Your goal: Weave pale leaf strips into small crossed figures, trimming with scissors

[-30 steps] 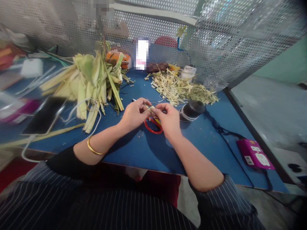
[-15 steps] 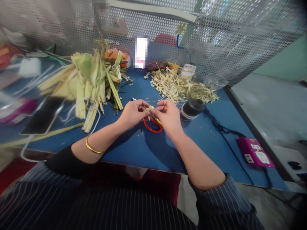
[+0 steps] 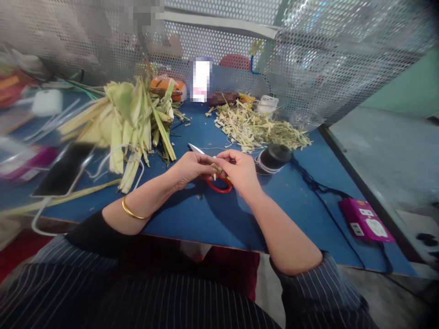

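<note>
Between the fingertips of both hands is a small pale piece of corn husk [image 3: 215,168], partly hidden by the fingers. My left hand [image 3: 190,169] pinches it from the left, while my right hand [image 3: 240,170] closes on it from the right, the two hands touching. Scissors with red handles [image 3: 220,186] lie on the table just beneath, their blade [image 3: 195,148] pointing away to the left. A thin thread [image 3: 214,148] runs behind the hands toward a black spool [image 3: 274,157] wound with white cord, right of my right hand.
Large corn husks [image 3: 126,119] are heaped at the left beside a phone [image 3: 63,169] with a white cable. Husk scraps [image 3: 254,123] lie at the back right. A perforated metal screen [image 3: 219,36] borders the blue table [image 3: 206,219]; a purple socket box [image 3: 366,219] sits right.
My hands have drawn closer together around the husk piece, with the fingers overlapping more. More of the scissors' blade now shows. The whole view has shifted slightly.
</note>
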The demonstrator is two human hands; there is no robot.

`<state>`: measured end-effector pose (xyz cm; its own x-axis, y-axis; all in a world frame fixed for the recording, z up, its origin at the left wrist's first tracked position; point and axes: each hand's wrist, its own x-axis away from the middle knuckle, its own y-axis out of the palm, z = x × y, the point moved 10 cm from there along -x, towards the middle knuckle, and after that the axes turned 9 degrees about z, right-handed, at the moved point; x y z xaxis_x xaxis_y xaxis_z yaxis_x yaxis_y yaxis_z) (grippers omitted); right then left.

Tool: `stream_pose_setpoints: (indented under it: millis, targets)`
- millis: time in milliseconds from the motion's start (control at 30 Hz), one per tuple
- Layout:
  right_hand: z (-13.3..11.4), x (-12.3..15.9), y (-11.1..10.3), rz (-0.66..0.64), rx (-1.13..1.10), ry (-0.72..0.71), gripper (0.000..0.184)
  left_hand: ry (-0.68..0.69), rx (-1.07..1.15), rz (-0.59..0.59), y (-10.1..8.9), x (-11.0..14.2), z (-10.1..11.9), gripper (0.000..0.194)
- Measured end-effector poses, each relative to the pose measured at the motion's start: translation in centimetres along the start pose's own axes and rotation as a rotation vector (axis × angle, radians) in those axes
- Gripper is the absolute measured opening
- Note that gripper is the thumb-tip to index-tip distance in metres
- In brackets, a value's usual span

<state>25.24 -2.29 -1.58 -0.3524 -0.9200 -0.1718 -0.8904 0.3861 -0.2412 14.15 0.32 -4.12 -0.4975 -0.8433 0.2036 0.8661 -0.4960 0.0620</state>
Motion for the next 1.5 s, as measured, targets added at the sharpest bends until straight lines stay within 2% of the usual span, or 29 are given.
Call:
stream_pose_setpoints:
  millis: [133,400,533,800,900,1000,1100,1167,1267,1367,1433,1500]
  targets:
    - [0.3,-0.2,-0.4,0.021,0.041,-0.018,0.017,0.045,-0.116,-0.007,0.2,0.1,0.1,0.022]
    - [0.7,-0.5,-1.2,0.115,-0.082,0.078,0.014,0.080,-0.153,-0.222,2.0,0.9,0.7,0.014]
    - [1.0,-0.3,-1.0,0.139,-0.140,0.121,0.015,0.079,-0.116,-0.255,2.3,1.0,0.8,0.021]
    - [0.8,0.1,0.3,0.026,-0.177,0.149,0.014,0.035,-0.181,-0.034,1.5,0.6,-0.2,0.021]
    - [0.5,0.3,0.3,0.026,-0.203,0.135,0.014,0.074,-0.252,-0.040,1.8,0.8,0.0,0.020]
    - [0.4,0.3,-0.3,0.108,-0.198,0.083,0.015,0.111,-0.276,-0.066,2.1,1.1,0.5,0.018]
    - [0.8,0.1,-0.8,0.178,-0.167,0.035,0.015,0.103,-0.232,-0.079,2.2,1.3,0.7,0.017]
    - [0.6,0.0,-0.8,0.172,-0.111,-0.019,0.016,0.080,-0.179,-0.064,2.1,1.2,0.6,0.016]
    - [-1.2,-0.1,-1.6,0.204,0.020,-0.171,0.014,0.008,-0.059,0.036,1.0,0.7,0.0,0.016]
    - [-3.8,0.7,-3.3,0.345,0.132,-0.343,0.014,-0.032,0.093,0.192,-0.9,0.3,-0.2,0.021]
    - [-4.5,1.2,-3.6,0.383,0.154,-0.358,0.014,-0.014,0.204,0.268,-2.1,0.1,0.2,0.023]
    - [-3.7,1.3,-2.7,0.314,0.127,-0.260,0.014,0.029,0.303,0.314,-2.9,0.1,0.9,0.024]
